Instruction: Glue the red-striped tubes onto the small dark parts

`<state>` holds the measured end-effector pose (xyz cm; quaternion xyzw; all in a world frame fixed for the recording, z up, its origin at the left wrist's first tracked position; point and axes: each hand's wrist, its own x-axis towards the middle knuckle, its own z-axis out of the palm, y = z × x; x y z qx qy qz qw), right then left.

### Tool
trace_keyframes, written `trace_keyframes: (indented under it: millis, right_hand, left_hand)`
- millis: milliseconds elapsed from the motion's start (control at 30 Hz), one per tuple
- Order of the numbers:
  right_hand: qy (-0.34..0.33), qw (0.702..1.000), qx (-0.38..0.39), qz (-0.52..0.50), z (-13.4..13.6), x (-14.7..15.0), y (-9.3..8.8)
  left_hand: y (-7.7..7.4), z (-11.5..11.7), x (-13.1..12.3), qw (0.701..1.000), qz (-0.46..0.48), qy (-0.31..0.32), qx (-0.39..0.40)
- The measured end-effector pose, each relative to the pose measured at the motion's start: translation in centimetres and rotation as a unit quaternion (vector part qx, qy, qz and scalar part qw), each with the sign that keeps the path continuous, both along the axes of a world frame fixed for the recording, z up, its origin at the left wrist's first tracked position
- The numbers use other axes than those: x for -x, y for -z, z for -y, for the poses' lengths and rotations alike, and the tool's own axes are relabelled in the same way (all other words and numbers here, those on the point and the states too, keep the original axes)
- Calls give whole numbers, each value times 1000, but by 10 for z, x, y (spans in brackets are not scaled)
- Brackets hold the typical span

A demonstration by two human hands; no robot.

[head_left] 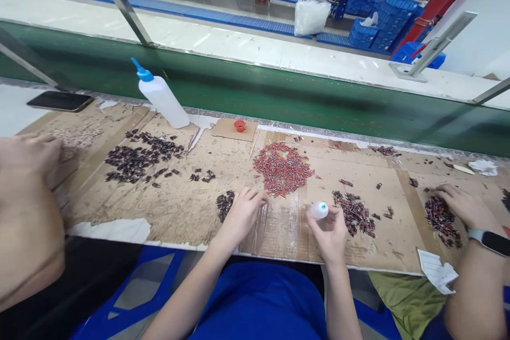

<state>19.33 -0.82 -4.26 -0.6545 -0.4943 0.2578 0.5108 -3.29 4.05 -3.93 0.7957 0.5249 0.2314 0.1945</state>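
Observation:
My left hand (243, 211) rests on the cardboard-covered bench with its fingers curled, right beside a small dark pile of parts (224, 203); whether it pinches one is hidden. My right hand (330, 231) is closed round a small white bottle with a blue tip (319, 210), held just above the bench. A heap of small red parts (282, 168) lies just beyond both hands. A scatter of dark and red parts (354, 212) lies right of my right hand.
A white squeeze bottle with a blue nozzle (161, 96) stands at the back left, near a large spread of dark parts (137, 159). A small red cap (239, 125) sits on a cardboard square. Co-workers' arms flank me: one at left (27, 191), one with a watch (466, 210). A phone (59, 101) lies far left. A green conveyor (279, 95) runs behind.

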Motion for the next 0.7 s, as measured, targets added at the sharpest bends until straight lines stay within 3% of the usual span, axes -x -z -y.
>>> trace_keyframes:
  millis: [133, 400, 533, 700]
  right_hand:
    - [29, 991, -10, -134, 2, -2, -2]
    - [75, 944, -52, -318, -2, -6, 0]
    - [96, 937, -60, -329, -3, -5, 1]
    - [84, 958, -30, -272, -2, 2, 1]
  left_hand:
    - [-5, -2, 13, 998, 35, -33, 27]
    - [-3, -5, 19, 997, -12, -54, 63]
    - [0, -7, 12, 997, -13, -31, 65]
    - [-2, 4, -13, 996, 10, 42, 76]
